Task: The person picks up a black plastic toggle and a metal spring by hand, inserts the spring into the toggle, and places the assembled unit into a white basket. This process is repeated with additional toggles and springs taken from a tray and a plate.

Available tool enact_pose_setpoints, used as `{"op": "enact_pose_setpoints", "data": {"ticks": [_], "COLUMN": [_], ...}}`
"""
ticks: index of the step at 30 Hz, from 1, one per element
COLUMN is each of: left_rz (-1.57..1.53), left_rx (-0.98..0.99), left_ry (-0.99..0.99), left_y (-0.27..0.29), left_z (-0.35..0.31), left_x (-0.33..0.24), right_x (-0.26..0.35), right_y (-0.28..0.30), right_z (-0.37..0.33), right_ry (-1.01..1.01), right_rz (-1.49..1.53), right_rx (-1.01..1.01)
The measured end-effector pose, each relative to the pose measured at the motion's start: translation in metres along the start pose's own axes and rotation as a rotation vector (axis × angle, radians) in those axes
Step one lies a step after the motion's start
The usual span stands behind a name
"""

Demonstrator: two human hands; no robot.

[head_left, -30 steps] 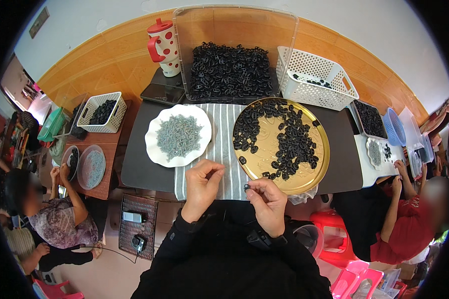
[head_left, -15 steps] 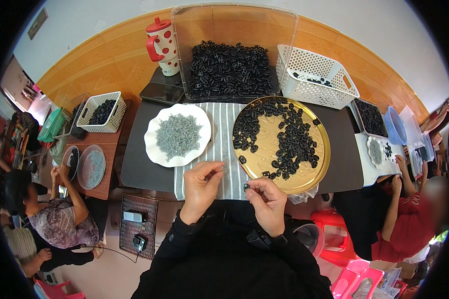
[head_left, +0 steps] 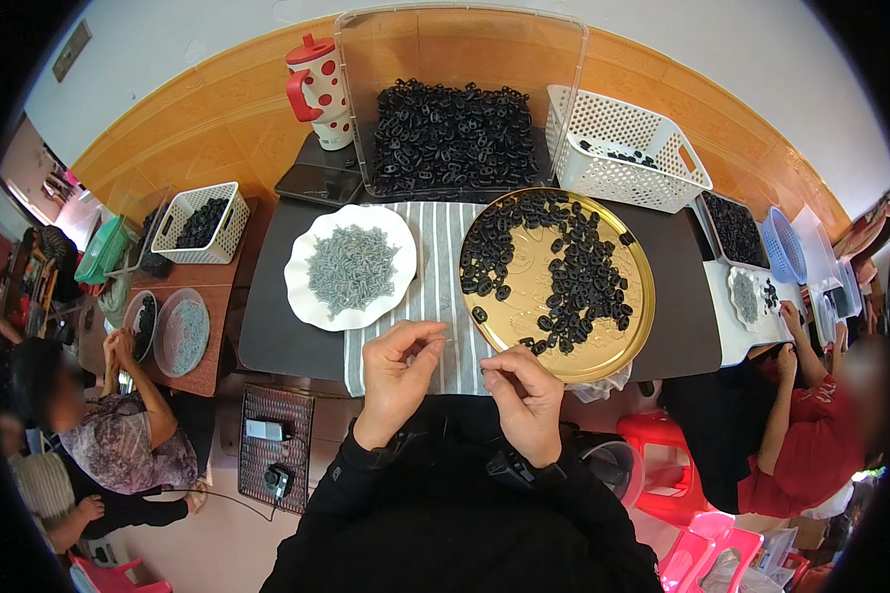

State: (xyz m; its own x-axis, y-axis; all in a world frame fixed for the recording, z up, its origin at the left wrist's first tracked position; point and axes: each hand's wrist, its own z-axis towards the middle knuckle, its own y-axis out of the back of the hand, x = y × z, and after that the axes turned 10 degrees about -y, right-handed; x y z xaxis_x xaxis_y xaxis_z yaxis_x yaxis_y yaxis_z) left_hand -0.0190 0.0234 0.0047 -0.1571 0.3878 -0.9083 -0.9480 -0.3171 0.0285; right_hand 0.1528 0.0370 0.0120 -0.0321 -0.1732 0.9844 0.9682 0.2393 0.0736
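Observation:
My left hand [head_left: 398, 381] is pinched at the front edge of the grey-and-white striped cloth [head_left: 440, 232], with a tiny thin silvery piece [head_left: 448, 340] just showing at its fingertips. Between the thumb and fingers of my right hand [head_left: 526, 403] is a small black plastic piece [head_left: 484, 371], mostly hidden by the fingers. Nearest the left hand, a white wavy-rimmed dish [head_left: 302, 296] holds a heap of small thin silvery-grey pieces. Beyond the right hand, a round gold tray [head_left: 608, 361] carries many black oval plastic pieces with holes [head_left: 583, 282].
Behind stand a clear bin [head_left: 576, 89] of black pieces, a white perforated basket [head_left: 663, 183], a phone [head_left: 318, 184] and a red-dotted tumbler [head_left: 321, 94]. People work at side tables, left [head_left: 133, 425] and right [head_left: 801, 435]. A red stool [head_left: 653, 465] stands below right.
My right hand has shifted slightly left, and its black piece is now more covered by the fingers. The left hand stays pinched in nearly the same place.

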Motion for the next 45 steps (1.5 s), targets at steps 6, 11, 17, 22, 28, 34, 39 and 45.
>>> {"op": "enact_pose_setpoints", "data": {"ticks": [6, 11, 17, 22, 28, 34, 39, 45], "left_rz": [-0.216, -0.221, -0.257, -0.248, -0.275, -0.351, -0.375, -0.364], "left_rx": [0.156, 0.166, 0.175, 0.166, 0.16, 0.163, 0.146, 0.101], "left_ry": [0.084, 0.062, 0.101, 0.108, 0.107, 0.131, 0.148, 0.131], "left_y": [-0.007, -0.012, -0.014, -0.015, -0.018, -0.021, -0.022, -0.025], "left_z": [-0.009, -0.014, -0.015, -0.017, -0.016, -0.016, -0.019, -0.022], "left_x": [-0.024, -0.021, -0.019, -0.017, -0.018, -0.022, -0.018, -0.022], "right_x": [-0.001, 0.001, -0.002, -0.002, -0.001, -0.002, 0.0, -0.003], "right_y": [-0.005, -0.001, 0.002, 0.0, -0.001, -0.003, -0.003, -0.003], "right_z": [-0.002, -0.004, -0.004, -0.005, -0.005, -0.007, -0.008, -0.009], "right_ry": [-0.124, -0.063, -0.011, -0.019, -0.001, 0.0, 0.035, 0.166], "right_rz": [0.216, 0.117, 0.09, 0.1, 0.069, 0.095, 0.097, 0.033], "right_rx": [-0.036, -0.013, -0.041, -0.044, -0.056, -0.085, -0.089, -0.128]}}
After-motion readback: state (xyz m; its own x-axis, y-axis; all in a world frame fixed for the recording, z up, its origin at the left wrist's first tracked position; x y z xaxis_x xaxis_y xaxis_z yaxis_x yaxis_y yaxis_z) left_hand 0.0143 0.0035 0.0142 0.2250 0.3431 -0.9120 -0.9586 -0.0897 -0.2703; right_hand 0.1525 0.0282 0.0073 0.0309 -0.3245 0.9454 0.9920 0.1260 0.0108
